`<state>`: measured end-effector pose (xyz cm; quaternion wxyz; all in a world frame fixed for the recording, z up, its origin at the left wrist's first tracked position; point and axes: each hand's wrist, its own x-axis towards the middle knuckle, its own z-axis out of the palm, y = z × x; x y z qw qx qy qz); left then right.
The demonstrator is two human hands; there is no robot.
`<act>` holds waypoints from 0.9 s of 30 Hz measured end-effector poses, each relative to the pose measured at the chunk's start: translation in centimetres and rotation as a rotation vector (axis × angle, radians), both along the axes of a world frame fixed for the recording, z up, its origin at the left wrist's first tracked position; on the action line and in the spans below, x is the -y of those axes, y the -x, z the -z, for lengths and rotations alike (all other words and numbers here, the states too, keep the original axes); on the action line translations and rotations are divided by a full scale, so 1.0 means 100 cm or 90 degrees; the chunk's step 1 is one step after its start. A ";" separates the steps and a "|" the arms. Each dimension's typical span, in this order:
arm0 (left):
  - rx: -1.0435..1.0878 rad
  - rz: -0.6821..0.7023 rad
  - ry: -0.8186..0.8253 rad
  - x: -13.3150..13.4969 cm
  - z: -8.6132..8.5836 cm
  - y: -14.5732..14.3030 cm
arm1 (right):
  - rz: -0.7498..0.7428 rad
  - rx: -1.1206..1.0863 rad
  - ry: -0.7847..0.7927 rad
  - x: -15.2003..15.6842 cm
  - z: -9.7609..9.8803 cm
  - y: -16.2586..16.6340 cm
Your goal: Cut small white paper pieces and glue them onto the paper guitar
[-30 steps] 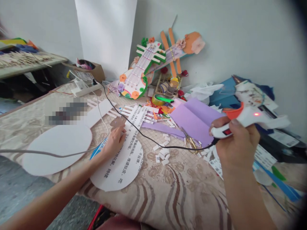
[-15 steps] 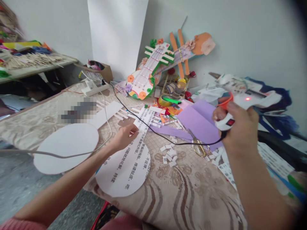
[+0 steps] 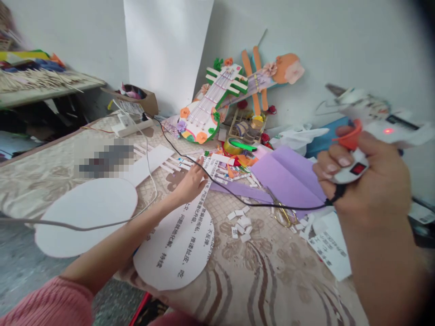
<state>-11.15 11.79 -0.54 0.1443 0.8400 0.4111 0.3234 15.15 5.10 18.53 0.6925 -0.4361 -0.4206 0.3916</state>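
White glue gun (image 3: 370,124) with orange trigger, purple paper (image 3: 285,174), beige swirl-patterned tablecloth (image 3: 265,276)

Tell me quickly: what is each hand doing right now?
Left hand: open, fingers resting flat on the printed paper cutout.
Right hand: closed around the glue gun, held above the table.

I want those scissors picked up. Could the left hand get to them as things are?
Probably yes. The left hand is open on the printed cutout, and only paper scraps and the thin glue gun cord lie between it and the scissors.
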 end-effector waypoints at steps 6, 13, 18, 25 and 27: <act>0.068 -0.235 0.044 -0.045 0.018 0.003 | -0.123 0.027 0.107 -0.006 0.023 0.004; 0.066 -0.269 0.067 -0.077 0.030 -0.002 | -0.253 0.197 0.178 -0.017 0.057 0.006; 0.036 -0.241 0.041 -0.077 0.032 -0.002 | -0.285 0.287 0.201 -0.028 0.084 0.016; 0.002 -0.232 0.039 -0.072 0.027 -0.002 | -0.318 0.393 0.204 -0.046 0.107 0.035; -0.006 -0.238 0.044 -0.072 0.025 -0.002 | -0.324 0.414 0.199 -0.050 0.110 0.038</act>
